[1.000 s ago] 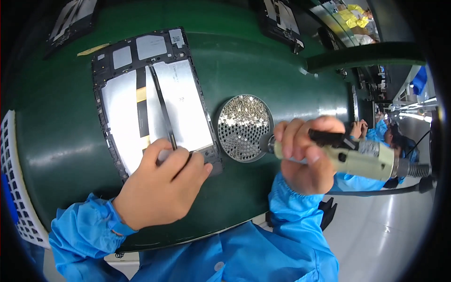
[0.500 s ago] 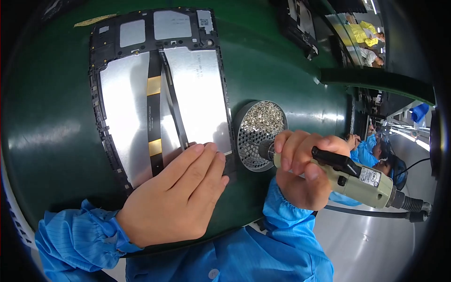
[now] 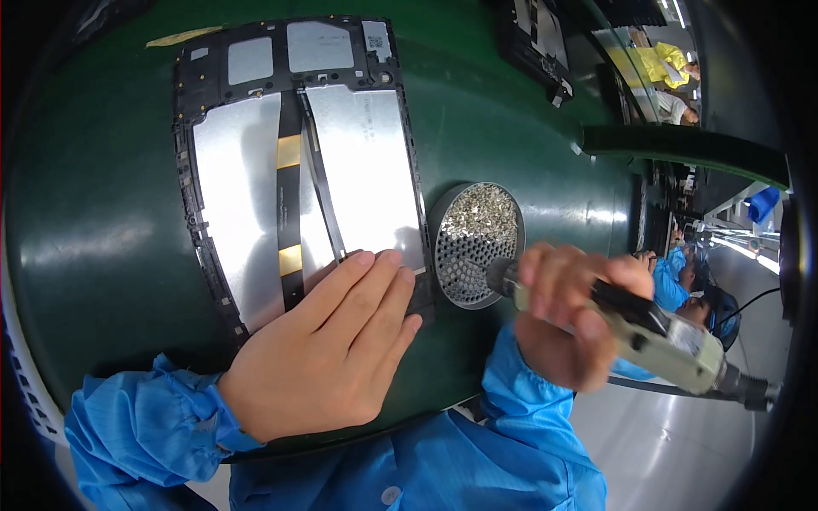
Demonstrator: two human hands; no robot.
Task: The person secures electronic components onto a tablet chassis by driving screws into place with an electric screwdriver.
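tablet panel (image 3: 366, 170), partly hidden under a flat left hand (image 3: 319, 358); right hand (image 3: 569, 315) grips screwdriver (image 3: 682, 356) (blurred)

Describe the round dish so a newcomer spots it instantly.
On the green table, find the flat silver-and-black panel partly covered by the left hand. The round grey dish sits just right of it. Unlike that panel, it is circular, with small shiny metal pieces spread over its far side and dark holes nearer.
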